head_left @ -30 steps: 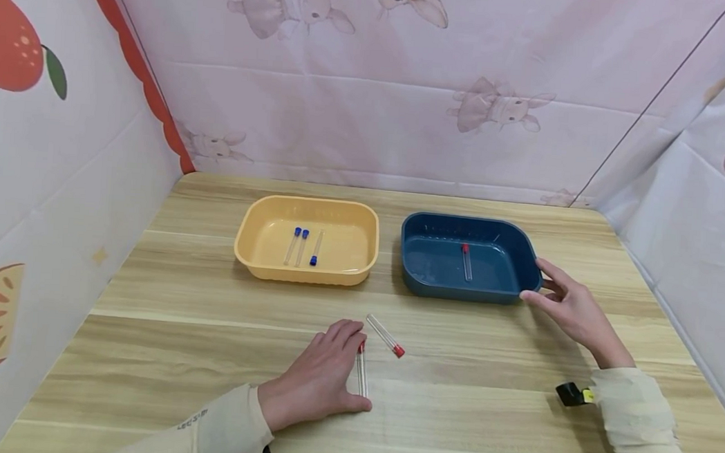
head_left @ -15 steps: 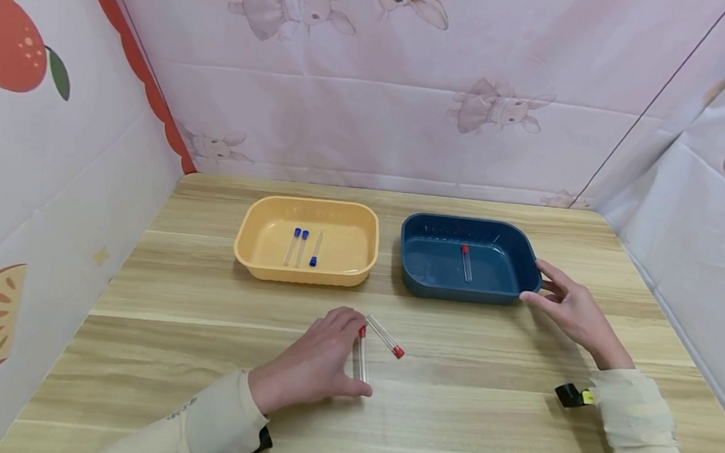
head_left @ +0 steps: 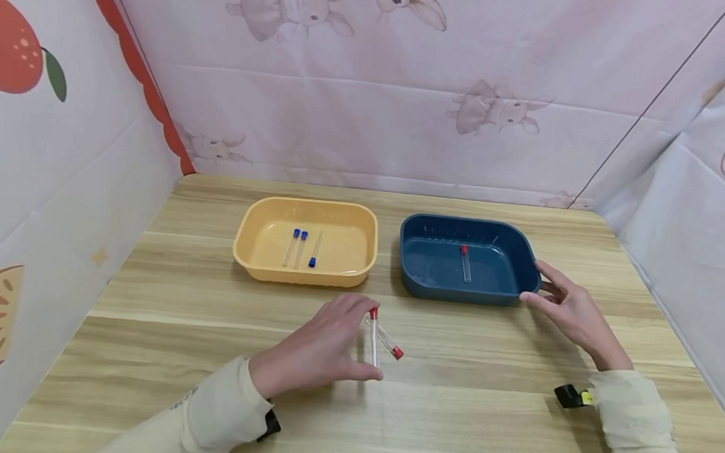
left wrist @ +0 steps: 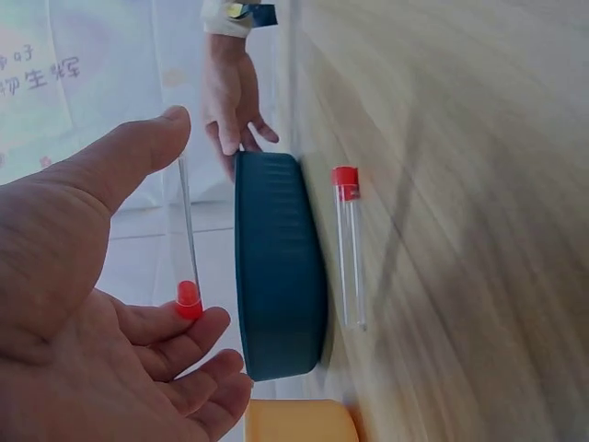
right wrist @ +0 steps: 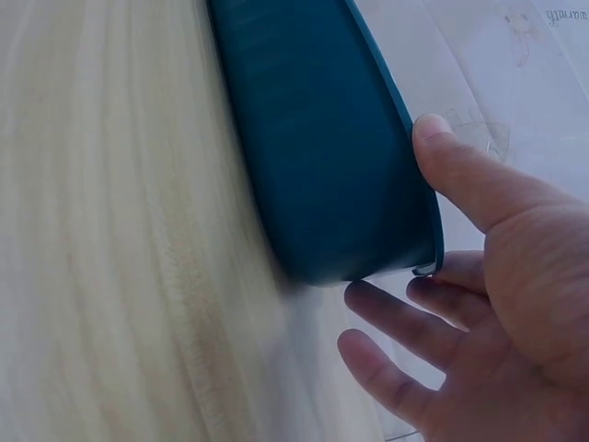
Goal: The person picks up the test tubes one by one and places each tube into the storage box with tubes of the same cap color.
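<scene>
My left hand [head_left: 314, 348] holds a test tube [head_left: 375, 341] with a red cap, thumb at one end and fingers at the capped end. In the left wrist view the held tube [left wrist: 190, 230] is off the table. Just behind it on the wood lies another red-capped test tube [head_left: 397, 353], also seen whole as the lying tube [left wrist: 350, 249]. My right hand [head_left: 578, 319] grips the right end of a dark blue tray [head_left: 458, 293], its thumb on the rim in the right wrist view. Inside that tray is one red-capped tube [head_left: 465, 264].
To the left of the blue tray stands a yellow tray [head_left: 303, 277] with 3 blue-capped tubes [head_left: 314, 251] in it. Both are toward the back of the wooden table [head_left: 450, 426]. Printed cloth walls [head_left: 374, 130] enclose the back and sides.
The left hand has lifted the red-capped tube and carried it away from me and slightly right, partly over the lying tube. The right hand and both trays have stayed put.
</scene>
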### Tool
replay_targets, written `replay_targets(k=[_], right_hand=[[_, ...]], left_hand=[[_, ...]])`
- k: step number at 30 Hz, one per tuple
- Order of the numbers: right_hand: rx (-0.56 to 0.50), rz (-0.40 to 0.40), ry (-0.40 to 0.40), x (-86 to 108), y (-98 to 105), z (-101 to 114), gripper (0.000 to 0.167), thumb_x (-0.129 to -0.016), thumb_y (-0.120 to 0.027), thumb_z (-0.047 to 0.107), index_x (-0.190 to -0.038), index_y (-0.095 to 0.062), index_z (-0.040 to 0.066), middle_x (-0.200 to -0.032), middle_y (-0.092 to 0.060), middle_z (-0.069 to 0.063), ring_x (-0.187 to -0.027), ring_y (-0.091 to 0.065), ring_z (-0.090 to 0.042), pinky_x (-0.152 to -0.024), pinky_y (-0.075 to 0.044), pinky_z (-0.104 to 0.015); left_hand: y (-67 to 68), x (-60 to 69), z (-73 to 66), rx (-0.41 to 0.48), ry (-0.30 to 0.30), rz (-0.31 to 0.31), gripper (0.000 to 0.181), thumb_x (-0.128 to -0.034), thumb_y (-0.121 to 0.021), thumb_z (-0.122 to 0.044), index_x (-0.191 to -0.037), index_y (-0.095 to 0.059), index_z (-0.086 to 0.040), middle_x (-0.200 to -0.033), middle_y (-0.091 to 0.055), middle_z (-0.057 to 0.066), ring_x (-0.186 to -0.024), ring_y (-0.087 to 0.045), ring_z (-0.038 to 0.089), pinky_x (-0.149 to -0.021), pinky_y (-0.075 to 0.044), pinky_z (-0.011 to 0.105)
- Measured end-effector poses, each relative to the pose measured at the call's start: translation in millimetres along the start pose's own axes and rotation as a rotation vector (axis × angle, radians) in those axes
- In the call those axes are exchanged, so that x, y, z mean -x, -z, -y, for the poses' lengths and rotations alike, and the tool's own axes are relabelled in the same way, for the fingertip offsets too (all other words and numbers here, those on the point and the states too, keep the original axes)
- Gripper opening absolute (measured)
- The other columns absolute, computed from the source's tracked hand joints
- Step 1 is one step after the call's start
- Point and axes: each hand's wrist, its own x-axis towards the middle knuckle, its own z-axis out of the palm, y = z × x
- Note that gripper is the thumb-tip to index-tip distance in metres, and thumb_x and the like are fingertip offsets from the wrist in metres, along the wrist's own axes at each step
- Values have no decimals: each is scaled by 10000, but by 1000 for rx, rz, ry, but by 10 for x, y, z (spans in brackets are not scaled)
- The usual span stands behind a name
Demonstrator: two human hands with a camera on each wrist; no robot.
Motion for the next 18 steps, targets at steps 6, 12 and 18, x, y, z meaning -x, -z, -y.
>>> replay_targets(k=[6, 12, 18], right_hand=[[1, 2, -13, -4, 1, -14, 793, -1001, -714, 302, -1629, -295, 60, -1599, -331, -310, -1272, -539, -530, -786, -418, -1], [-4, 3, -17, 4, 4, -19, 787, -1006, -706, 307, -1631, -292, 65, -1602, -329, -306, -1281, -533, -521, -793, -417, -1], [-1, 13, -29, -10, 11, -33, 798, -1009, -700, 322, -1638, -275, 76, -1619, -304, -294, -1306, -514, -522, -798, -401, 6]], left_hand=[[34, -38, -12, 6, -24, -36, 961, -762, -909, -489, -1489, -475, -35, -1408, -516, 73, -1283, -462, 220, -1134, -401, 424], [92, -80, -33, 42, -6, -65, 938, -772, -908, -477, -1494, -466, -73, -1423, -503, 72, -1300, -461, 219, -1158, -376, 430], [147, -146, -66, 63, -12, -106, 921, -758, -891, -553, -1455, -489, -105, -1371, -522, 10, -1243, -467, 172, -1101, -421, 382]])
